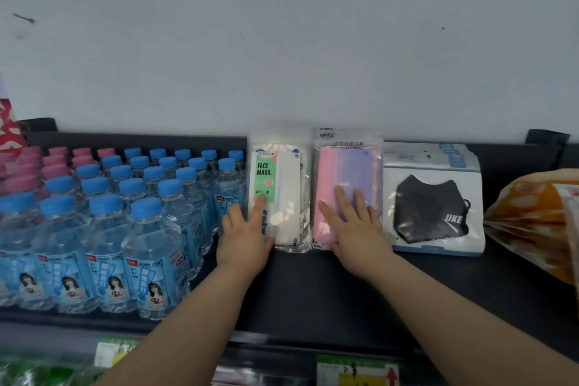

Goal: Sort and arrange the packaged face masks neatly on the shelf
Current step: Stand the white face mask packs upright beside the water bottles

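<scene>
**Q:** Identify the carrying structure.
**A:** A dark shelf (313, 291) set against a pale wall.

**Q:** List the contents, left to right.
**A:** Upright pink-capped bottles (62, 160), then rows of upright blue-capped bottles (150, 229). Just beside these, three mask items lie side by side: a white-and-green mask pack (282, 178), a pink-and-purple mask pack (347, 166) and a stack of black-mask packs (432, 197). Orange bags (532, 216) lie at the right edge, apart from the stack.

Even soft daylight; wide-angle bowing at edges; bottom strip blurred.
</scene>
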